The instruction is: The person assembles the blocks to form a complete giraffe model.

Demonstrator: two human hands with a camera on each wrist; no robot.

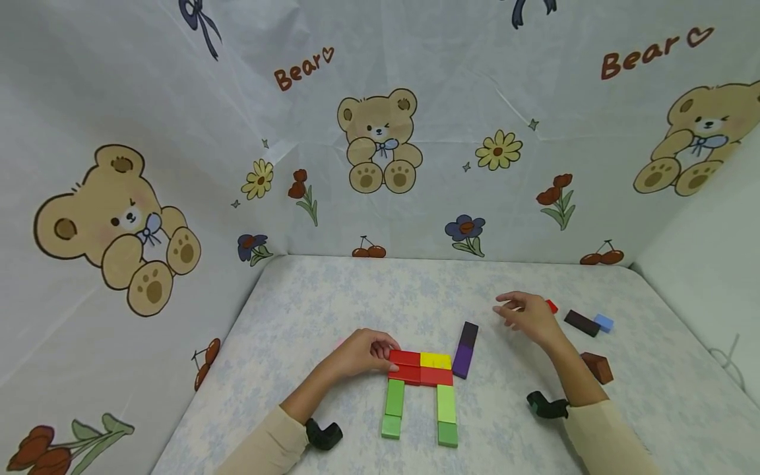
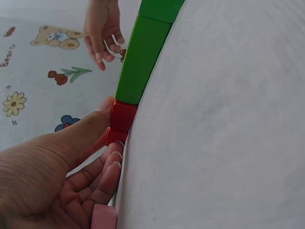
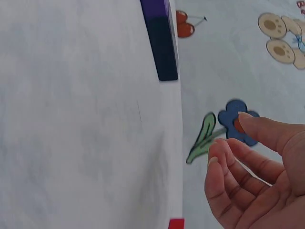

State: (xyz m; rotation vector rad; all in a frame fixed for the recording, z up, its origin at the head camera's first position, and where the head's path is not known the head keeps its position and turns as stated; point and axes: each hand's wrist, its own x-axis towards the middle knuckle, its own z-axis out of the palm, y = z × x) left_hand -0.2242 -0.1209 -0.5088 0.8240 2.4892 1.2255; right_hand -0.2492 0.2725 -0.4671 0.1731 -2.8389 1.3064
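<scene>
My left hand (image 1: 361,353) pinches the left end of the red blocks (image 1: 405,357), thumb on the near one and fingers at the far one. Alongside the far red block lies a yellow block (image 1: 436,360); another red block (image 1: 436,377) is in the near row. Two legs of green blocks (image 1: 394,398) and light green blocks (image 1: 446,404) extend toward me. A purple block (image 1: 462,362) and a black block (image 1: 469,334) form a slanted strip at the upper right corner. My right hand (image 1: 527,316) hovers beyond that strip, fingers loosely bent, holding nothing.
Right of my right hand lie a small red block (image 1: 552,306), a dark block (image 1: 582,323), a blue block (image 1: 603,322) and a brown block (image 1: 600,368) partly behind the forearm. A pink block (image 2: 104,217) sits beside my left fingers. Bear-printed cloth walls surround the table.
</scene>
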